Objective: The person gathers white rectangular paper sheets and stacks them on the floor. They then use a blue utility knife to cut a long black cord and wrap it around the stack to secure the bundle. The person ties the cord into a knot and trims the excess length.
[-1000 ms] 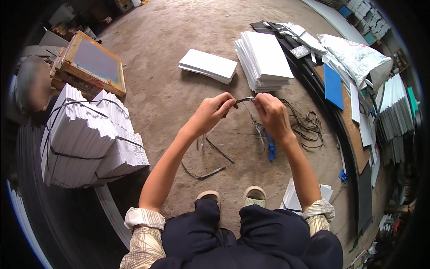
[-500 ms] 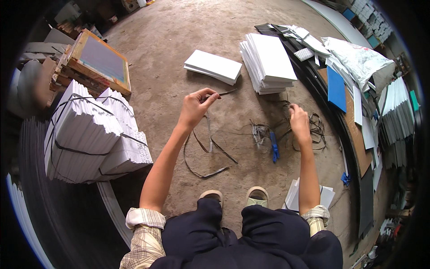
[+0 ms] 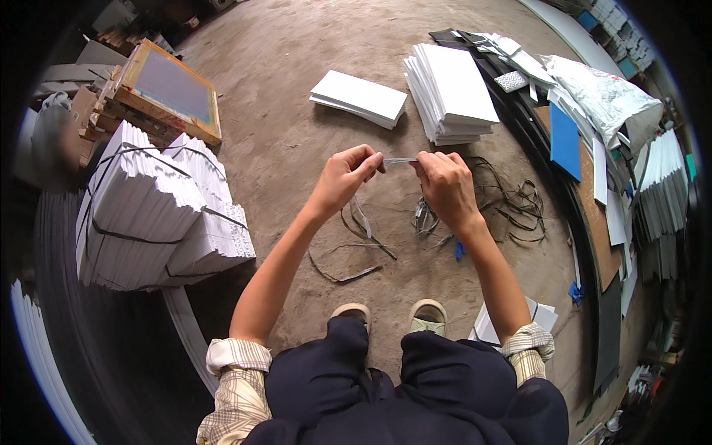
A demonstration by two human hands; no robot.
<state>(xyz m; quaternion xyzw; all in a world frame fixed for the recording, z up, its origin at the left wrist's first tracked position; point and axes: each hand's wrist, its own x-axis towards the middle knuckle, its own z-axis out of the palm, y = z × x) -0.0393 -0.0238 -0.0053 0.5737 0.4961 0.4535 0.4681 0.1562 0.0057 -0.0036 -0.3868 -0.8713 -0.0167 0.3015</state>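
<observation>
Between my hands a thin flat strap [image 3: 400, 160] stretches, shiny and greyish. My left hand [image 3: 345, 180] pinches one part of it, and my right hand [image 3: 450, 187] grips it a short way to the right. Below the left hand, loose dark strap [image 3: 343, 279] hangs and curls on the floor; whether it is the same piece I cannot tell. Beyond my hands lie a low stack of white boards [image 3: 359, 96] and a taller white stack [image 3: 456, 85]. A blue thing [image 3: 460, 251] shows partly behind my right wrist.
Tangled dark straps [image 3: 519, 200] lie right of my right hand. Strapped bundles of white boards [image 3: 141, 211] stand at left, below a framed screen [image 3: 170, 85]. Dark strips, a blue board [image 3: 565, 141] and a white sack [image 3: 604, 96] crowd the right side.
My right hand has moved left and up from the tangle, meeting my left hand, which shifted slightly right and down. A strap is now stretched between both hands.
</observation>
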